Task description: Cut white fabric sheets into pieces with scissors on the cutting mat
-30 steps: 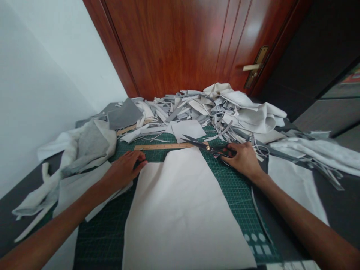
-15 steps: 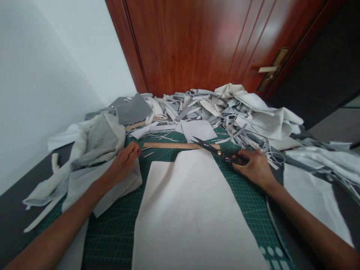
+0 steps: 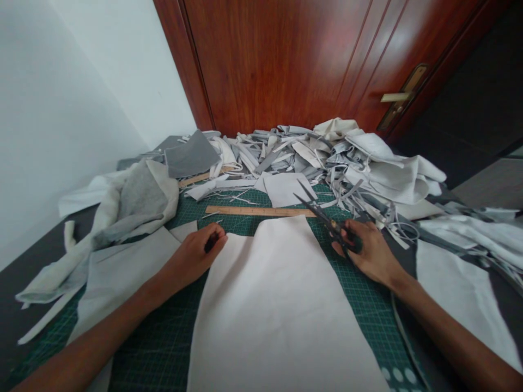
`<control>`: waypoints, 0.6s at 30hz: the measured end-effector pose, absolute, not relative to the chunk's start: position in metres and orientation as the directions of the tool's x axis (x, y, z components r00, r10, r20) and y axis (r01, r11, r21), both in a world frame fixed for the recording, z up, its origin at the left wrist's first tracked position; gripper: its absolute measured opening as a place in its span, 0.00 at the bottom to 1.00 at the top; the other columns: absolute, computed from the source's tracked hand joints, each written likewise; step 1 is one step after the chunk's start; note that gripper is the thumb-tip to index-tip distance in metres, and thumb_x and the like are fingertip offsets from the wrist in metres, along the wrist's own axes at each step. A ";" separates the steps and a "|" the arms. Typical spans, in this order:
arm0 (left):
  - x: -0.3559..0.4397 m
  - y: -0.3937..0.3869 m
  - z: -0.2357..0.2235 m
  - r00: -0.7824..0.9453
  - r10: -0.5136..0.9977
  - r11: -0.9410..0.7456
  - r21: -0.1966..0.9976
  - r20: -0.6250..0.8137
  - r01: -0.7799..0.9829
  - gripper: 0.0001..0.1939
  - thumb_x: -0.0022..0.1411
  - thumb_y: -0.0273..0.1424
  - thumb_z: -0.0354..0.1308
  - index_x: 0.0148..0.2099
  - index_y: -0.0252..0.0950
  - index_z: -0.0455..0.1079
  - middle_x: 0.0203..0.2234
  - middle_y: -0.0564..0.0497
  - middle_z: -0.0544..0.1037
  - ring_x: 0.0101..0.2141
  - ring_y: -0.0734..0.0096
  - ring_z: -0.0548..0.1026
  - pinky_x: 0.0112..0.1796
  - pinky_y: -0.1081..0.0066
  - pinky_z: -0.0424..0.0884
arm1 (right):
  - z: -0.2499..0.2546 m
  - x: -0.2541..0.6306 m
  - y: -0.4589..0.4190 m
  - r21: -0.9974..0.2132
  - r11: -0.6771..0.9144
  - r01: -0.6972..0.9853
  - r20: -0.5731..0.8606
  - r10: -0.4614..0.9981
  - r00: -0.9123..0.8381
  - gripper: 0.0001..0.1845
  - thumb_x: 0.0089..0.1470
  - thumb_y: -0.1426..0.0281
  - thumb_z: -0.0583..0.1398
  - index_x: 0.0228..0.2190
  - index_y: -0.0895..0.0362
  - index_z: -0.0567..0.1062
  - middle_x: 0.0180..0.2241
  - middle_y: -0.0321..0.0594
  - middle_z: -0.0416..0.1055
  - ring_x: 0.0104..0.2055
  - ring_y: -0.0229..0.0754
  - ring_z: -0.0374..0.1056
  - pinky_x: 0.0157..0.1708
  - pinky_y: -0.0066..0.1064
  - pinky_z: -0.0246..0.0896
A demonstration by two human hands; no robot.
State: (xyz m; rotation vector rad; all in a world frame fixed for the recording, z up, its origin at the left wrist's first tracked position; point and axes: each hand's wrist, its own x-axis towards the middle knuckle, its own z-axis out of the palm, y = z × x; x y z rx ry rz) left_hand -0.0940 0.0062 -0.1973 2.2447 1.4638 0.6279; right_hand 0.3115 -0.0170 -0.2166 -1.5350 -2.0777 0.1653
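Behind our table (image 3: 12,256) stood a red-brown door (image 3: 278,65), with a white wall (image 3: 93,65) to its left. A heap of scraps (image 3: 265,147) ran along the far edge, and on the green mat (image 3: 147,354) before us lay the white cloth (image 3: 278,305), its far end just short of the ruler (image 3: 253,211). Our left hand (image 3: 204,247) was at the cloth's far left corner, fingers curled; we could not tell whether they pinched it. Our right hand (image 3: 371,250) grasped the scissors (image 3: 333,223) by the handles, to the right of the cloth's far end, blades parted and pointing away, tips in front of a pale scrap (image 3: 286,190) in our view. A grey piece (image 3: 118,267) lay beyond our left forearm, a crumpled bundle (image 3: 143,196) just past it.
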 end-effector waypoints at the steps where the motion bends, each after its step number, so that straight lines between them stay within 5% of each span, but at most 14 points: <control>1: -0.092 0.006 -0.197 0.334 0.931 -0.354 0.593 0.148 0.724 0.15 0.72 0.43 0.47 0.37 0.39 0.65 0.28 0.53 0.71 0.30 0.64 0.71 0.34 0.67 0.65 | -0.216 0.310 -0.018 -0.414 0.357 0.838 0.359 0.909 -0.210 0.11 0.55 0.62 0.61 0.28 0.52 0.64 0.26 0.35 0.70 0.27 0.42 0.65 0.37 0.38 0.55; 10: -0.082 0.010 -0.192 0.266 0.962 -0.217 0.753 0.059 0.621 0.17 0.66 0.46 0.52 0.41 0.38 0.70 0.21 0.56 0.73 0.23 0.67 0.69 0.25 0.72 0.64 | -0.217 0.295 -0.022 -0.243 0.410 0.879 0.388 0.872 -0.299 0.08 0.48 0.68 0.60 0.29 0.52 0.63 0.25 0.36 0.66 0.30 0.45 0.63 0.36 0.37 0.50; 18: -0.064 0.005 -0.183 0.185 0.975 -0.190 0.883 0.120 0.430 0.19 0.63 0.49 0.62 0.37 0.36 0.74 0.26 0.52 0.78 0.24 0.71 0.71 0.23 0.76 0.65 | -0.217 0.289 -0.023 -0.275 0.412 0.869 0.375 0.878 -0.298 0.07 0.48 0.67 0.60 0.30 0.53 0.66 0.26 0.36 0.67 0.30 0.45 0.63 0.38 0.38 0.50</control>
